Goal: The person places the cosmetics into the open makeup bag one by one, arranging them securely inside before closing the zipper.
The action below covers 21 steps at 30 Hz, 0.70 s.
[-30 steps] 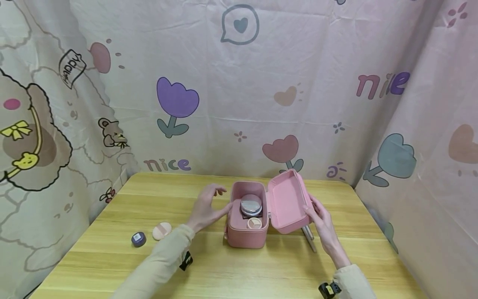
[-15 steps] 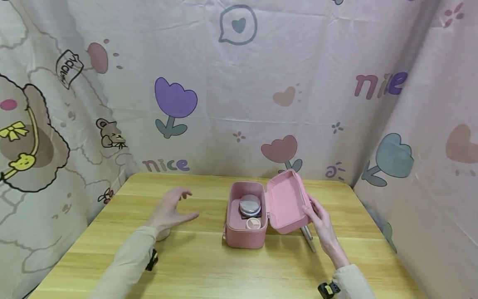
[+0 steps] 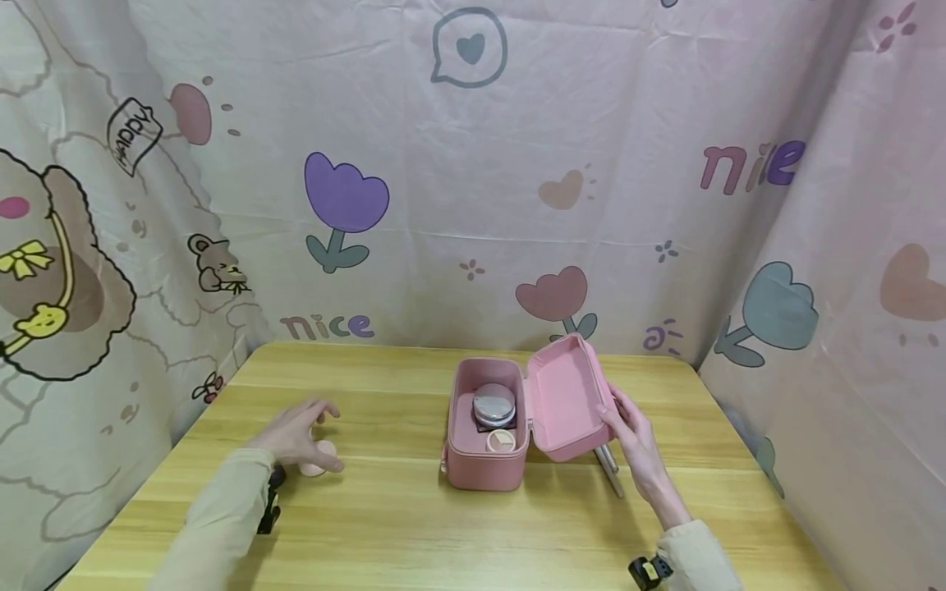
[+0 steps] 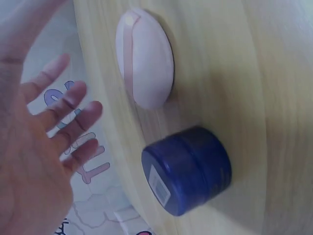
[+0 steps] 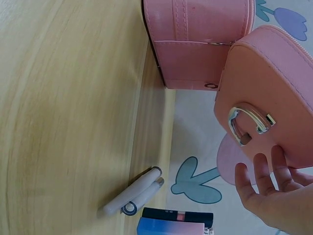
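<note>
Left hand [image 3: 291, 435]: fingers and thumb spread and gently bent, holding nothing; over the table's left part.

Jar [image 4: 188, 169]: dark blue, label on top, upright on the table; hidden in the head view by hand and sleeve.

Puff [image 4: 146, 63]: pale pink, ribboned, flat on the table just beside the jar, not touching it; partly behind the thumb in the head view, though the left wrist view shows a gap to the fingers.

Case [image 3: 486, 474]: pink, upright, open; inside, a compact [image 3: 493, 402] and, nearer the person, a pan [image 3: 501, 442].

Lid [image 3: 569, 394]: hinged to the case, tilted out to the right.

Tubes [image 3: 609, 474]: two, slim, lying right of the case, partly hidden by the lid; a box [image 5: 171, 227] shows in the right wrist view.

Right hand [image 3: 637, 439]: pinching the lid's outer edge, thumb inside, fingers outside.

Step in hand, as judged: reaching for puff or jar with the lid held back; which one, cannot tell. The next move would call for lowering the left hand and closing thumb and fingers around the chosen piece, the right hand keeping the lid steady.
</note>
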Available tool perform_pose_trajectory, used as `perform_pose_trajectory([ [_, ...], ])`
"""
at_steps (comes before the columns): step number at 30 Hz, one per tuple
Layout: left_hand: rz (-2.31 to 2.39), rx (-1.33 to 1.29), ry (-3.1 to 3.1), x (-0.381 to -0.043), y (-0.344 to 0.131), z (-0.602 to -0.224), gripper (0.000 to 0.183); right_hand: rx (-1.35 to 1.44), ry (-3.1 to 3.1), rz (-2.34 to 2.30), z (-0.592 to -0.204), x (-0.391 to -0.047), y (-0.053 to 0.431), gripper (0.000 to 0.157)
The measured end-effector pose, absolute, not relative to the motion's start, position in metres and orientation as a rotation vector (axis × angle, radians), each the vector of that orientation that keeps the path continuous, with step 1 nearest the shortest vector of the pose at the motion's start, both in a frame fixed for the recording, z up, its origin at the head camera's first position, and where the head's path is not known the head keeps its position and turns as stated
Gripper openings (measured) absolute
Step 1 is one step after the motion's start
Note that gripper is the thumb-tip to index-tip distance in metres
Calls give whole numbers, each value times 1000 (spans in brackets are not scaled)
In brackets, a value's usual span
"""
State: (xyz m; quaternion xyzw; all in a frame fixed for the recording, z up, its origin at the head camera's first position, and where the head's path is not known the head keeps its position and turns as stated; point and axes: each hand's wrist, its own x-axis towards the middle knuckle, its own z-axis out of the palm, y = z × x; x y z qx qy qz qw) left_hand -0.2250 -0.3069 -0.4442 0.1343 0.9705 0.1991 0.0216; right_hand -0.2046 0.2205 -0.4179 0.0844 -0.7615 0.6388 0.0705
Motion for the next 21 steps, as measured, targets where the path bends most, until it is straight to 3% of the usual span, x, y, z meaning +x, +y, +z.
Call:
perform_pose_trajectory([
  [9, 557, 316, 2919, -219, -311, -443, 88, 244, -2277, 1932, -418, -204, 220, 55],
  [21, 628, 244, 2848, -216, -311, -445, 72, 238, -2282, 1933, -417, -203, 220, 56],
])
